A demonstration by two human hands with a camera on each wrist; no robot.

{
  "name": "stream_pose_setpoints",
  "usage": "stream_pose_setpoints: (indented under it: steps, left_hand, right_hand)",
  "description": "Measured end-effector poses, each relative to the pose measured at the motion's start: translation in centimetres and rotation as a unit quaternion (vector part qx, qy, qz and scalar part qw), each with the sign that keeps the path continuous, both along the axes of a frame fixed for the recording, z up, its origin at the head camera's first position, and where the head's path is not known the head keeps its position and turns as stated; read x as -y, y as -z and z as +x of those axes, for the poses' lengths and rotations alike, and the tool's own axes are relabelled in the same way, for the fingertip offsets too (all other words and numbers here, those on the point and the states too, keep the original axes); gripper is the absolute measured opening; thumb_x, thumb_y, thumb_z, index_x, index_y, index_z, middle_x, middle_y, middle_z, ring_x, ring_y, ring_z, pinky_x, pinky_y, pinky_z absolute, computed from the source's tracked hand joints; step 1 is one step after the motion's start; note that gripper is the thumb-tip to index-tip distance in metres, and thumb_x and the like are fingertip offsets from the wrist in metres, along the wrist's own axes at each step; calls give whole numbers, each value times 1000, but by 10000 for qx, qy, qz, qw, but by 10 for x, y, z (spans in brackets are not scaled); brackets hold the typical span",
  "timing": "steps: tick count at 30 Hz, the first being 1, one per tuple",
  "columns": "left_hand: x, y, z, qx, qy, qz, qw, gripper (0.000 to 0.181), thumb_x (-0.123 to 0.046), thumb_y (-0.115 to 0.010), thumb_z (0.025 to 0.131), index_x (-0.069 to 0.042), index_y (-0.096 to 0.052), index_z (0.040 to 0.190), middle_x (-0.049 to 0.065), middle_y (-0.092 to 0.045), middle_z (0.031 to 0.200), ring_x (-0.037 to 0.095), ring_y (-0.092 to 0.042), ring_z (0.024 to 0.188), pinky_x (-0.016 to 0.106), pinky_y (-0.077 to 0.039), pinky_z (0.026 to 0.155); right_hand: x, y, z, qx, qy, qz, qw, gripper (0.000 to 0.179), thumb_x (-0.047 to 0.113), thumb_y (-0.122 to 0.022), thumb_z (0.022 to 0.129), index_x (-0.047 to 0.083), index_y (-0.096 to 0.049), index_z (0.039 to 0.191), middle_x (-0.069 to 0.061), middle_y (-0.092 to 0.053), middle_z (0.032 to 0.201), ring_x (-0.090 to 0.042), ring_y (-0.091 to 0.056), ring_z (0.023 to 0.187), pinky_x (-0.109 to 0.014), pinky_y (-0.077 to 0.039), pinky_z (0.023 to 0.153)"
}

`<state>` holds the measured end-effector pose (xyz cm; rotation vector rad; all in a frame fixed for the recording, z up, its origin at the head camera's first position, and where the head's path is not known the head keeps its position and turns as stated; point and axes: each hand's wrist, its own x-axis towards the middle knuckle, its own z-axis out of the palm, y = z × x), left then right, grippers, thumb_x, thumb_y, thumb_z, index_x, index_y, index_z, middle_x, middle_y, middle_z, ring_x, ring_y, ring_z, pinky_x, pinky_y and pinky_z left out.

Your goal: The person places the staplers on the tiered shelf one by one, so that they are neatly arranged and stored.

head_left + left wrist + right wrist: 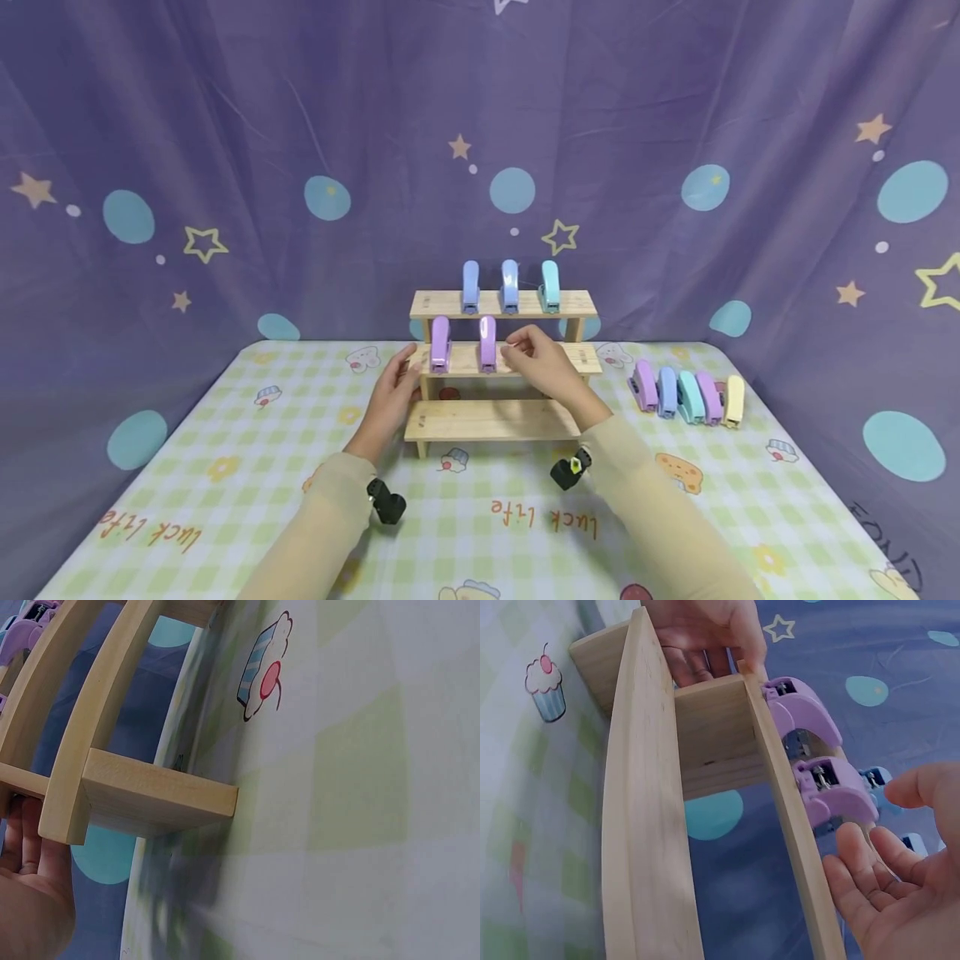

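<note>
A three-tier wooden display stand (487,421) stands on the table. My left hand (392,390) grips the left end of its middle shelf; in the right wrist view its fingers (694,666) reach beneath that shelf. Two purple staplers, a left one (440,346) and a right one (487,343), sit on the middle shelf. Just right of the second stapler is my right hand (551,367), its fingers loosely bent with nothing between them. From the right wrist view, that hand (907,870) appears apart from the nearer purple stapler (836,787).
On the top shelf stand two blue staplers (470,287) and a teal one (550,286). Several more staplers (690,397), in purple, blue, teal and yellow, line up on the checked tablecloth (247,467) at right. A purple curtain (420,100) hangs behind.
</note>
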<state>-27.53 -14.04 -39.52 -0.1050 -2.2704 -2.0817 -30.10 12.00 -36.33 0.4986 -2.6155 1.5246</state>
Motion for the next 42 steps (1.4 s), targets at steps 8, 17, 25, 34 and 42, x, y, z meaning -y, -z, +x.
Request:
stream_pose_setpoints:
  steps: [8,17,25,34,42]
  left_hand:
    - [-1,-1,0,-93,30,21,9999,52,-17,-44,109,-5,-28,157,20,-44,136,35,-50,123,48,-46,103]
    - [4,17,-15,-34,-45,145,9999,52,-20,-45,109,-10,-30,158,18,-44,137,33,-49,124,50,-44,104]
    - [6,33,-24,-212,-153,40,9997,51,-29,-47,108,-18,-35,157,14,-46,135,29,-51,121,44,-47,101]
    - [5,34,-26,-211,-208,76,9995,50,-30,-48,108,-19,-37,156,13,-46,135,27,-52,121,44,-48,101]
    - [5,30,-25,-110,-119,140,9998,52,-26,-48,108,-16,-34,157,16,-45,138,31,-49,124,47,-44,105]
  right_hand:
    - [-30,-3,11,-87,28,220,9997,29,31,-60,100,9,-60,119,-6,-64,105,-21,-61,91,-38,-51,80]
    - [-72,-3,17,-423,213,629,9969,29,30,-58,101,8,-62,120,-7,-65,107,-22,-61,91,-39,-50,80]
    - [-108,0,17,-603,649,771,9931,28,25,-58,102,5,-62,120,-8,-65,102,-22,-61,85,-37,-51,72]
    - [-153,7,14,-390,1259,1128,9848,35,30,-54,103,3,-60,124,-16,-64,113,-33,-63,99,-43,-53,80]
    - [-180,18,10,243,1559,1211,9800,48,36,-54,102,2,-54,136,-22,-59,129,-41,-56,117,-53,-50,91]
